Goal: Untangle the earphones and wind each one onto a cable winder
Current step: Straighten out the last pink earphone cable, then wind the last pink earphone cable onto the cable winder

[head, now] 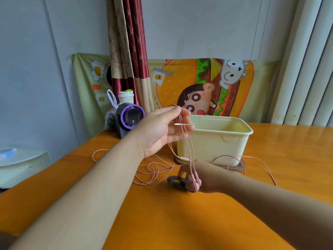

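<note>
A pink earphone cable (187, 139) runs taut from my raised left hand (162, 129), which pinches its strands between thumb and fingertips, down to my right hand (193, 175) low on the orange table (162, 222). My right hand holds a dark grey cable winder (175, 182) together with the pink earbuds at the cable's lower end. More of the pink cable lies in loose loops (151, 170) on the table to the left, and another stretch (259, 165) trails to the right in front of the box.
A cream plastic box (216, 143), open on top, stands just behind my hands. A grey and purple device (128, 118), a white cup (126, 97) and a plastic bag (110, 116) sit at the table's back left. A white appliance (19, 163) is off the left edge.
</note>
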`<state>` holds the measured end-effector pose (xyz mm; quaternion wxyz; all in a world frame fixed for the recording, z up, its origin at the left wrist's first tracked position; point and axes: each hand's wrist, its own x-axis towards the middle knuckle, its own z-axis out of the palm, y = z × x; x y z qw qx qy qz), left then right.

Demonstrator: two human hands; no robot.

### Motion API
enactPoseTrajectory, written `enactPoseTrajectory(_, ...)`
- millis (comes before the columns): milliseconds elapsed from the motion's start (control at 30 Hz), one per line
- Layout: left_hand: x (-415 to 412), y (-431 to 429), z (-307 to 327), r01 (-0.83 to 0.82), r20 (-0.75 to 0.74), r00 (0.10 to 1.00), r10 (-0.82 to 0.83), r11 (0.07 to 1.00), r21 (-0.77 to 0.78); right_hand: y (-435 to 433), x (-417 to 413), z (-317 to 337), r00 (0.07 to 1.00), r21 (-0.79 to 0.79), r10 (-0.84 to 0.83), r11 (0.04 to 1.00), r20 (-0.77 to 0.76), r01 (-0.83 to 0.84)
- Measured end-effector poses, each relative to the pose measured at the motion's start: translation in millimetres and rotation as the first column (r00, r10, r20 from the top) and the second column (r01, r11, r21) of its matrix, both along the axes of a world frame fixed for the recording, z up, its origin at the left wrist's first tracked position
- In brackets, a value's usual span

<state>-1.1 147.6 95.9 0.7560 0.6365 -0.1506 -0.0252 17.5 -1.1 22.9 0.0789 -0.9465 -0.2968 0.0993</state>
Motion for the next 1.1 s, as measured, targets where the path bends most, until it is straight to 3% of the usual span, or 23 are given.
enactPoseTrajectory(100,4,-2,-11,-0.017,0.012,1.000,0.016,0.995,0.098,-22,-2,12,0.996,-0.222,0.037,0.974,-0.077,-0.053)
enactPoseTrajectory(167,9,-6,-17,-0.035,0.016,0.999,0.033,0.989,0.145,-39,-2,25,0.990,-0.251,-0.001,0.967,-0.144,-0.036)
enactPoseTrajectory(233,14,-16,-24,-0.046,0.014,0.999,0.045,0.983,0.176,-58,1,40,0.992,-0.145,-0.051,0.989,-0.112,0.035)
enactPoseTrajectory(333,26,-31,-37,-0.199,0.151,0.977,0.148,0.888,0.415,-83,12,62,0.997,0.143,-0.072,0.987,-0.013,0.073)
enactPoseTrajectory(400,30,-40,-45,-0.192,0.178,0.977,0.119,0.854,0.483,-91,17,69,0.987,0.463,-0.020,0.881,-0.160,0.093)
enactPoseTrajectory(467,37,-50,-50,-0.029,0.042,0.999,0.014,0.931,0.365,-91,21,69,0.961,0.709,0.049,0.686,-0.273,0.166)
enactPoseTrajectory(567,47,-59,-60,0.168,-0.033,0.986,-0.165,0.974,0.152,-80,36,55,0.993,0.813,-0.039,0.570,-0.116,0.117)
enactPoseTrajectory(767,70,-67,-83,0.003,-0.082,0.997,-0.011,0.995,-0.099,-52,58,31,0.991,0.818,-0.114,0.575,0.073,0.006)
enactPoseTrajectory(867,78,-61,-89,0.027,-0.114,0.992,-0.051,0.979,-0.204,-43,71,26,0.993,0.841,-0.114,0.539,0.034,0.033)
enactPoseTrajectory(967,75,-55,-89,0.118,-0.107,0.984,-0.140,0.975,-0.190,-35,81,21,0.993,0.891,-0.001,0.441,-0.121,0.109)
enactPoseTrajectory(1100,70,-45,-89,0.258,-0.024,0.964,-0.263,0.957,-0.132,-28,81,16,0.982,0.827,0.096,0.556,-0.165,0.084)
